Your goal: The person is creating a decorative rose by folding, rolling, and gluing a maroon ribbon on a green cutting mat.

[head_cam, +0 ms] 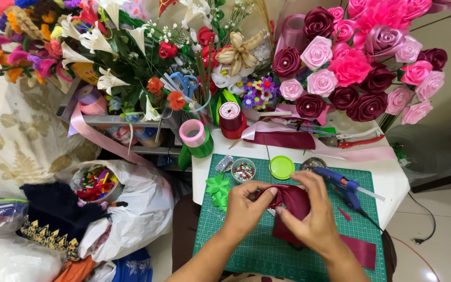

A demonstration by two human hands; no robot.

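Low in the frame's centre, the left hand (244,207) and right hand (311,216) pinch a maroon ribbon (293,201) over the green mat (246,250); a blue glue gun (343,185) lies right.

A dark maroon satin ribbon (294,202), folded and bunched into a rounded, petal-like shape, is held above a green cutting mat (246,250). The left hand (244,206) pinches its left edge at the fold, thumb on top. The right hand (314,216) covers its right side, fingers curled over the cloth. Its lower end hangs down to the mat.
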